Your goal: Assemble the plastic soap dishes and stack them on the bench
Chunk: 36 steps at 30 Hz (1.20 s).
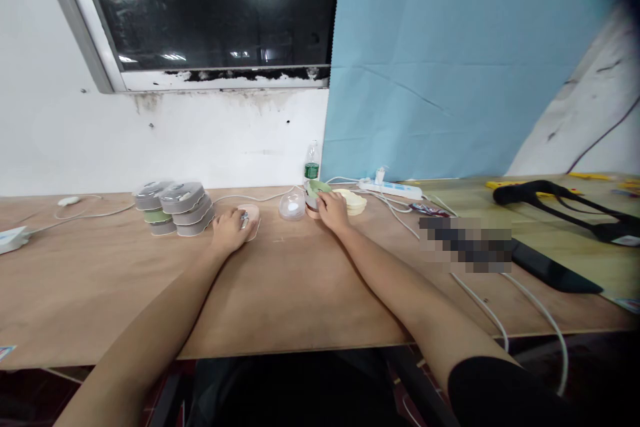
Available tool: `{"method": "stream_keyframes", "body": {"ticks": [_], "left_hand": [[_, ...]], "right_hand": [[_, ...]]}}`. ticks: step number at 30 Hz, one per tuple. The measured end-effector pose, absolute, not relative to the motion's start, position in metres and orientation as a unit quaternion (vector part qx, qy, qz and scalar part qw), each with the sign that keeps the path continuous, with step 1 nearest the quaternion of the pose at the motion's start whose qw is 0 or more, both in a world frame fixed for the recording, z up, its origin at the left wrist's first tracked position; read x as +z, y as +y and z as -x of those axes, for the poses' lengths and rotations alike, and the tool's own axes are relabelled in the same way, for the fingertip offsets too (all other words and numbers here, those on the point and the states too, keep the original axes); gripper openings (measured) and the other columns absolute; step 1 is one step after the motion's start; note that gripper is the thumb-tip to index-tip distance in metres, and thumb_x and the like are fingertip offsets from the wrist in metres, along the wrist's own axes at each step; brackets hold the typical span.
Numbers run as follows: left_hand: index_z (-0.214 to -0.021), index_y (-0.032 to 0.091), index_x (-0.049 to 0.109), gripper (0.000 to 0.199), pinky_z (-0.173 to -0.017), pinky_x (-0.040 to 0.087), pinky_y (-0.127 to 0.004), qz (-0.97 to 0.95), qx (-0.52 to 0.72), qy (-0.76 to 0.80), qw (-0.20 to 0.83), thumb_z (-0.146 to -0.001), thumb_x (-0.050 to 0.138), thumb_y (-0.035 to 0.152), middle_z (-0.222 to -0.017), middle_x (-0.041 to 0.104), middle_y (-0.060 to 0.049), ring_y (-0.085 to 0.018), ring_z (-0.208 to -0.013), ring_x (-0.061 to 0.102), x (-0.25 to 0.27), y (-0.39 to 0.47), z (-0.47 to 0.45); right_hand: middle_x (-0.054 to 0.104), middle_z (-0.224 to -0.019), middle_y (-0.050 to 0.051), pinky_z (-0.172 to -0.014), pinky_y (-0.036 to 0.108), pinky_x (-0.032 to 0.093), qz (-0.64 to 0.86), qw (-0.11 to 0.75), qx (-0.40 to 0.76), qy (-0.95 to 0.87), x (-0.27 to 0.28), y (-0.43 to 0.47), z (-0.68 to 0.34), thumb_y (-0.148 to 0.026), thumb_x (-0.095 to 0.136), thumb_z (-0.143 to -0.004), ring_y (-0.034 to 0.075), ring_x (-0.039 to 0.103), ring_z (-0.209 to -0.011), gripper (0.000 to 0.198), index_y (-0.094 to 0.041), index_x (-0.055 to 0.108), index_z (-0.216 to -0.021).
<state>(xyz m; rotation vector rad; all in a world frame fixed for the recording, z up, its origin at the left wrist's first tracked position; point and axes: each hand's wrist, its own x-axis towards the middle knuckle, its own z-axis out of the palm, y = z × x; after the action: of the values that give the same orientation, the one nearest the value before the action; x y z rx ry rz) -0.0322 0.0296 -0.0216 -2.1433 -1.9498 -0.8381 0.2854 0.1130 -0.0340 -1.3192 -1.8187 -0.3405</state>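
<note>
My left hand rests on the table, fingers closed on a pale pink shallow dish with a small greyish detail near the fingertips. Further right, my right hand grips the edge of a light green bowl-shaped piece, at the top of a small stack of similar pieces. A clear plastic dome lies between my hands. Beside the right hand sit stacked cream-coloured pieces. Left of my left hand stand two stacks of grey lidded containers, one with a green layer. My fingers hide part of what they touch.
A plastic bottle with a green label stands against the wall. A white power strip and loose white cables lie to the right. Beyond them are a dark flat device and a black strap-like frame. A white adapter sits far left.
</note>
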Motion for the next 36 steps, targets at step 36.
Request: {"method": "stream_keyframes", "body": {"ticks": [36], "left_hand": [[-0.123,0.023,0.055,0.050,-0.102,0.032,-0.050,0.712,-0.238,-0.656,0.074,-0.088,0.040,0.055,-0.134,0.052,-0.011,-0.031,-0.121,0.048,-0.0170,0.0259,0.0304]], "right_hand": [[0.053,-0.109,0.011,-0.093,0.041,0.042,0.506,0.433,-0.160,-0.729,-0.0352,0.1111,-0.2789,-0.034,0.065,-0.071,0.029,0.048,-0.103,0.027,-0.019,0.066,-0.093]]}}
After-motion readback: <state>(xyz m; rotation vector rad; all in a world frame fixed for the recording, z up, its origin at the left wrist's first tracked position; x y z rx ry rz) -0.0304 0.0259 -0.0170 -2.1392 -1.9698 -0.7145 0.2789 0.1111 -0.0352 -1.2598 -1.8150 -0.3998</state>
